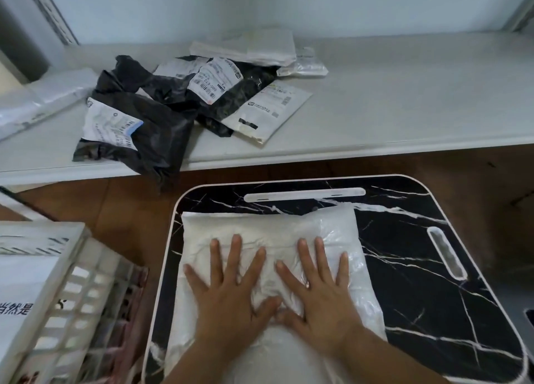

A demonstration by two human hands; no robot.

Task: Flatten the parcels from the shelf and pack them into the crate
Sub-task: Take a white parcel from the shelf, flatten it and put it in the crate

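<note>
Plastic, soft and slippery: the white parcel (268, 239) lies on the marble tray table (419, 268) under our left hand (228, 302) and right hand (320, 297), fingers spread flat, pressing. We'd judge it light; grip the edges beyond our fingertips for the crate (72, 282).

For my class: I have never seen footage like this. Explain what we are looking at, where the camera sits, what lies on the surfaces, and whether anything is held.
There is one picture, taken by a camera worn on a person's head, looking forward and down. No machine is here, only two bare hands. The left hand and right hand lie flat with spread fingers, pressing a white parcel onto a black marbled table. Nothing is gripped; the hands only push down. Behind, a white shelf carries a heap of black and white parcels with labels. At lower left stands a white slatted crate, which seems to hold something white already.
</note>
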